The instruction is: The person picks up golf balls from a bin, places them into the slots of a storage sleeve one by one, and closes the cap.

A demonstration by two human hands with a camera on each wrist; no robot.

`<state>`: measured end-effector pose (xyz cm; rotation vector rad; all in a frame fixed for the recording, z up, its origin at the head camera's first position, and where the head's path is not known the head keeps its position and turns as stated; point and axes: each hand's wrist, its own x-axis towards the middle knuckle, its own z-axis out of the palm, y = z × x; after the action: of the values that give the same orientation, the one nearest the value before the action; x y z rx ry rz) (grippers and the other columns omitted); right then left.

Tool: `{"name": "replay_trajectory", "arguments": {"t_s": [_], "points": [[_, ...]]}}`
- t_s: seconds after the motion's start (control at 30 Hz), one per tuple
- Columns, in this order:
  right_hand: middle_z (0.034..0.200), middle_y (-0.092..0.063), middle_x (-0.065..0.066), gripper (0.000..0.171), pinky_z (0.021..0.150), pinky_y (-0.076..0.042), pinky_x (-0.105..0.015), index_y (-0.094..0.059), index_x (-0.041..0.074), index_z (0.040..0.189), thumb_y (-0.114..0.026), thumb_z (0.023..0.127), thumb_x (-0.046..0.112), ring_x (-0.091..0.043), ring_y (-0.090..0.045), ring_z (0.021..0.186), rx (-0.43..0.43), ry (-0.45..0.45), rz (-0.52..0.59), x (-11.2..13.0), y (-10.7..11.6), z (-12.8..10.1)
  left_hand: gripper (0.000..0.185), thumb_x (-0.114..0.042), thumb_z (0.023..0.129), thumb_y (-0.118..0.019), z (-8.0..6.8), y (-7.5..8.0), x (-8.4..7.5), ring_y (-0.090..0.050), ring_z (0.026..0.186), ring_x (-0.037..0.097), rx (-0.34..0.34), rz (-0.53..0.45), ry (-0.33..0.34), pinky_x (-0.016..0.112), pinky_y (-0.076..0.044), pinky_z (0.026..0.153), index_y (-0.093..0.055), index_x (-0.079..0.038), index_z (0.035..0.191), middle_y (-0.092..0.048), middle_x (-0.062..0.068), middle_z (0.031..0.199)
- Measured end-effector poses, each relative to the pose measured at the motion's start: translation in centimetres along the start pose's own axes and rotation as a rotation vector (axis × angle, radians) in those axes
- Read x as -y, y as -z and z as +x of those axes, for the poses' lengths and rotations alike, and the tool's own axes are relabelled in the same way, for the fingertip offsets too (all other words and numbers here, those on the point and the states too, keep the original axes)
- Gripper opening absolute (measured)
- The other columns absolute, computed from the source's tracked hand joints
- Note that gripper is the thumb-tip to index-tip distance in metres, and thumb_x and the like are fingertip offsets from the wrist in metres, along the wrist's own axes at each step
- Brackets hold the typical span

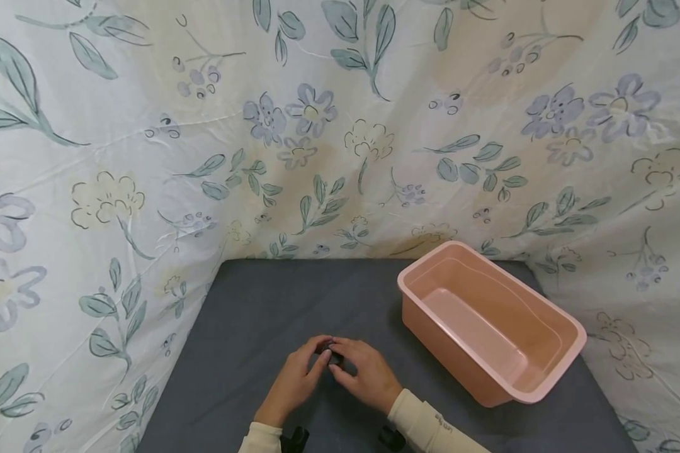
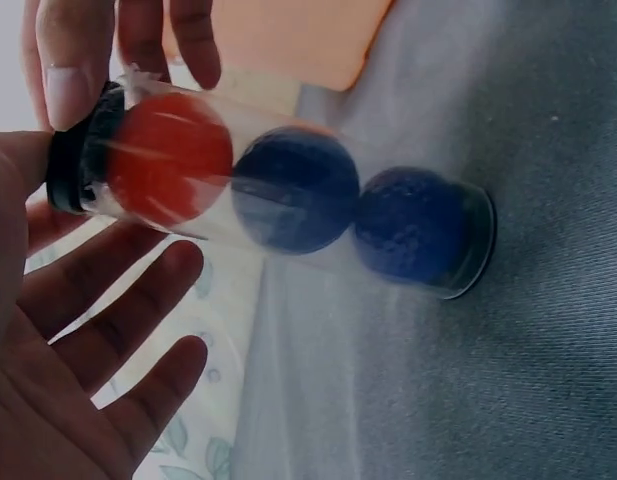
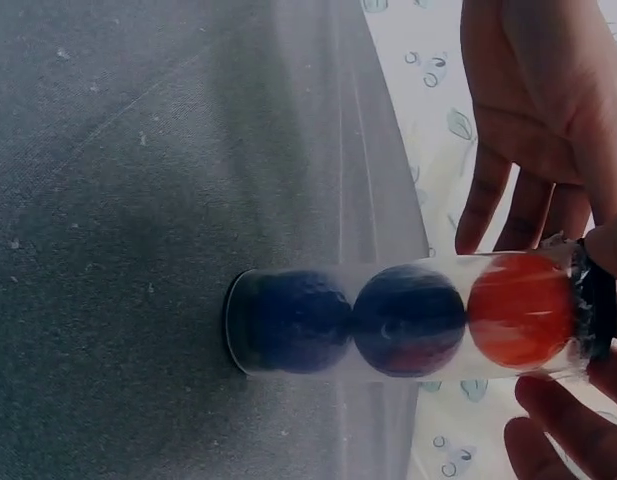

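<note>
A clear plastic tube (image 2: 343, 265) with a black lid (image 2: 84, 150) stands upright on the dark table. Inside it are a red ball (image 3: 520, 310) on top and two dark blue balls (image 3: 408, 320) below. My left hand (image 1: 299, 377) and my right hand (image 1: 368, 374) meet at the tube's top, both pinching the lid from opposite sides. Several lower fingers of the left hand (image 2: 88, 330) spread away from the tube. Ragged clear film shows just under the lid. From above, the hands hide most of the tube, and only the dark lid (image 1: 335, 357) shows between them.
A pink plastic bin (image 1: 459, 327) stands to the right on the dark table (image 1: 249, 314), with no contents visible inside. Floral cloth (image 1: 317, 207) hangs behind the table and along both sides.
</note>
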<state>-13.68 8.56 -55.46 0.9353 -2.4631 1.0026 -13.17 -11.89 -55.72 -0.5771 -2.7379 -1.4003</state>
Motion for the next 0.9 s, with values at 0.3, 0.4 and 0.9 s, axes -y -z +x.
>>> {"name": "replay_trajectory", "arguments": {"t_s": [0.3,0.4,0.9], "points": [[0.139,-0.068,-0.007,0.042,0.095,-0.060,-0.038,-0.071,0.010,0.132,-0.081,0.092,0.018,-0.021,-0.069,0.123,-0.006,-0.010,0.028,0.0,-0.3,-0.8,0.028,-0.041,0.107,-0.056,-0.3,-0.8,0.3,-0.068,0.107,0.004,-0.090,0.017,-0.034,0.040,-0.060,0.089,-0.061,-0.032,0.133,-0.070,-0.015,0.123],[0.143,-0.066,-0.007,0.045,0.093,-0.061,-0.037,-0.068,0.010,0.136,-0.079,0.094,0.022,-0.021,-0.069,0.123,-0.033,0.023,-0.017,-0.1,-0.7,-1.4,0.026,-0.035,0.105,-0.061,-0.7,-1.0,0.4,-0.068,0.102,0.003,-0.142,0.078,-0.085,0.036,-0.060,0.086,-0.065,-0.029,0.130,-0.072,-0.013,0.119],[0.144,-0.065,-0.009,0.043,0.093,-0.060,-0.035,-0.065,0.012,0.141,-0.072,0.099,0.023,-0.019,-0.069,0.122,-0.160,0.028,-0.018,0.1,-3.0,-2.7,0.028,-0.034,0.101,-0.068,-1.3,-1.0,0.9,-0.070,0.096,0.002,-0.203,0.192,-0.123,0.036,-0.061,0.082,-0.070,-0.026,0.128,-0.075,-0.011,0.114]]}}
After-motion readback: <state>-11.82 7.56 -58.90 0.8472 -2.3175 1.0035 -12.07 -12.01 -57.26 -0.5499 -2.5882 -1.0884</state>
